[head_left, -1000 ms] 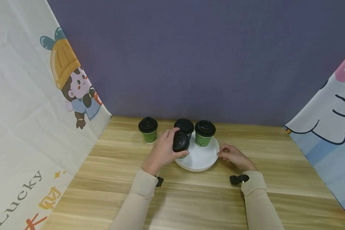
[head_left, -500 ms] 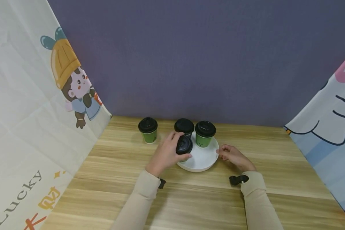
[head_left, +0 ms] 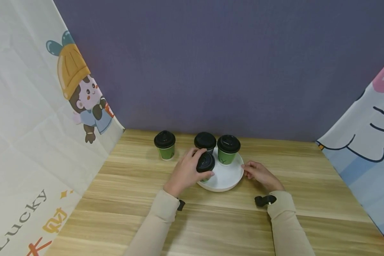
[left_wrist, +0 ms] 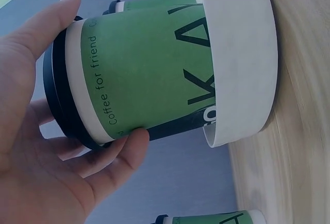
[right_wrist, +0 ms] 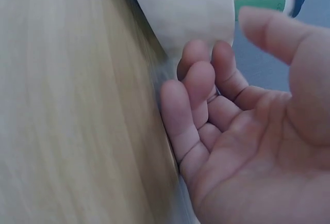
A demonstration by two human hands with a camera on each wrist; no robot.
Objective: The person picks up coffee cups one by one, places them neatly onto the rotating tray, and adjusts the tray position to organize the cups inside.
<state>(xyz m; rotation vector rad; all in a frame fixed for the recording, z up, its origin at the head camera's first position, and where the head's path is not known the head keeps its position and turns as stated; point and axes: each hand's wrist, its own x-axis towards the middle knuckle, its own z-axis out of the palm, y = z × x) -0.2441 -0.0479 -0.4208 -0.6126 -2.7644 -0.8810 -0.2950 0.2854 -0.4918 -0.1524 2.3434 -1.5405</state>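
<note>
My left hand (head_left: pixel 187 172) grips a green paper coffee cup (left_wrist: pixel 147 72) around its black lid and upper side. The cup is upright over the left part of a round white tray (head_left: pixel 224 177), its bottom hidden behind the tray's wall in the left wrist view. Two more lidded coffee cups are on the tray: one with a green side (head_left: pixel 226 156) at the right, and one at the back (head_left: pixel 205 140), mostly hidden by the held cup. At the tray's right rim, my right hand (head_left: pixel 259 173) holds the edge, thumb over the rim and curled fingertips against the outer wall.
Another green coffee cup (head_left: pixel 165 145) with a black lid stands on the wooden table (head_left: pixel 220 224), left of the tray. A dark blue-grey partition (head_left: pixel 211 71) rises behind the table. Printed white cloths flank both sides.
My left hand has moved the held cup slightly right and toward me over the tray. The right hand stays at the rim, and the other cups are practically unmoved.
</note>
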